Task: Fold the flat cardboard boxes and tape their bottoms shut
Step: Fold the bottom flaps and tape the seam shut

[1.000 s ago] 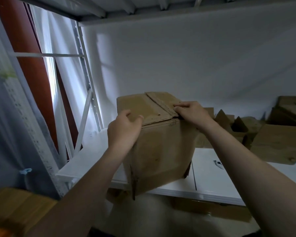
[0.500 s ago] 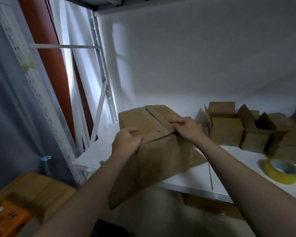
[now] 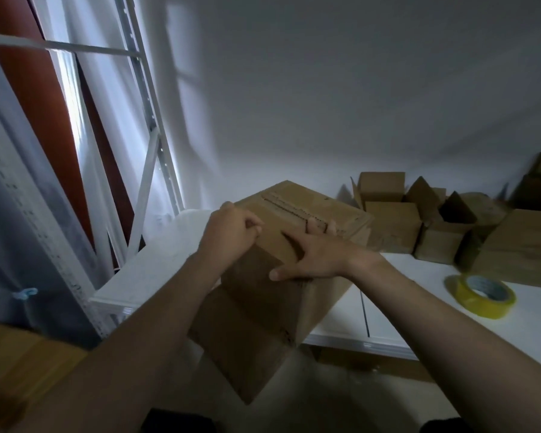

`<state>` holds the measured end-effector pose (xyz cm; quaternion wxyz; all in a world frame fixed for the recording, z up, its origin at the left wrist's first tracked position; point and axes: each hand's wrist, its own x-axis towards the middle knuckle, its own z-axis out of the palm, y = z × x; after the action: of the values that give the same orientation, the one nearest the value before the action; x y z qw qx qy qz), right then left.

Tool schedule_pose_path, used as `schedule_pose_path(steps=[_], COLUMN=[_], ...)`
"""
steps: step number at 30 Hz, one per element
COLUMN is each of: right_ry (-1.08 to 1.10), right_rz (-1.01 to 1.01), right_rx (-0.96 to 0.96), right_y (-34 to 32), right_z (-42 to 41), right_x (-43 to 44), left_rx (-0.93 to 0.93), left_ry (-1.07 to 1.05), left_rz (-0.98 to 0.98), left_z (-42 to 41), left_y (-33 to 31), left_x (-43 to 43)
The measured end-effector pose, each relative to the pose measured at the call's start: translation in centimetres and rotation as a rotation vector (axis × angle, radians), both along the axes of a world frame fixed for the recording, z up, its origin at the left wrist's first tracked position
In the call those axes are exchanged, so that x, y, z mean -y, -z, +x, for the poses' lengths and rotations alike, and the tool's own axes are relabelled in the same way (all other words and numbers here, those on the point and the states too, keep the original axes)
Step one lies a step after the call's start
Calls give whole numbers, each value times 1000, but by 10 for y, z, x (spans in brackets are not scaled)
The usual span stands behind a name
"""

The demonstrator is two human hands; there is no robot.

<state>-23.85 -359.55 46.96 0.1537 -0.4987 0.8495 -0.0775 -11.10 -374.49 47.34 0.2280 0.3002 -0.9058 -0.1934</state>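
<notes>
Curled on the near-left top corner of the cardboard box (image 3: 263, 307), the left hand (image 3: 231, 237) grips it at the white shelf (image 3: 156, 276) edge. The right hand (image 3: 316, 260) has left the seam and presses flat over the closed flaps. Taping looks next, and the tape roll (image 3: 481, 296) lies to the right.

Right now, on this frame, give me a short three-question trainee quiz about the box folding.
1. True or false: the yellow tape roll lies on the white shelf, right of the held cardboard box.
2. The right hand has its fingers on: A the box's top flaps, B the tape roll, C the shelf post.
3. How many hands touch the box?
Key: 1 true; 2 A; 3 two, the left hand too.
</notes>
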Motion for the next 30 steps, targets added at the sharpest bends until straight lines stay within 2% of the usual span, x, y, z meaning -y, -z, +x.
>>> schedule_pose_path(steps=[1, 3, 6, 11, 15, 18, 20, 23, 25, 27, 30], right_ry=[5, 9, -10, -12, 31, 72, 77, 66, 49, 16, 22], right_rz=[-22, -61, -39, 112, 245, 281, 294, 280, 243, 179, 10], right_rx=[-8, -60, -53, -38, -91, -86, -78, -40, -30, -28, -21], right_y=[7, 15, 11, -22, -30, -33, -39, -42, -37, -31, -20], right_z=[-1, -4, -11, -26, -39, -52, -59, -65, -71, -77, -88], right_x=[-2, -1, -3, -34, -58, -75, -87, -95, -96, -101, -121], left_rx=[37, 155, 192, 322, 410, 406, 467, 529, 458, 405, 460], left_ry=[-35, -67, -62, -55, 17, 84, 101, 53, 157, 300, 334], left_rz=[-30, 31, 127, -14, 18, 52, 58, -107, -181, -129, -22], left_z=[-5, -12, -19, -18, -18, -25, -35, -58, -81, -103, -133], left_y=[-1, 1, 7, 5, 0, -6, -9, -14, -15, -13, -1], left_x=[11, 31, 40, 13, -25, -51, -60, -76, -88, -100, -112])
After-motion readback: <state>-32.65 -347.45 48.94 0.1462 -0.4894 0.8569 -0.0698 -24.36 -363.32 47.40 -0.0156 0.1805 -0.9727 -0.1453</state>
